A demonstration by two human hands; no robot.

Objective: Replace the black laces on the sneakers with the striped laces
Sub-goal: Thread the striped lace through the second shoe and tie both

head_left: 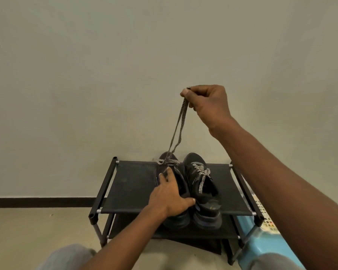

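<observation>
Two black sneakers stand side by side on the top shelf of a black rack (129,184). The right sneaker (201,184) carries a striped lace (202,177) tied across its front. My left hand (170,199) holds the left sneaker (181,184) down, fingers spread over its opening and thumb round its side. My right hand (205,100), raised well above the shoes, pinches both ends of a striped lace (179,129). That lace runs taut from my fingers down to the left sneaker's toe eyelets.
The rack stands against a plain wall, with a lower shelf (183,233) under the shoes. A light blue stool or box (261,248) with a patterned item on it stands to the rack's right. My knees show at the bottom edge.
</observation>
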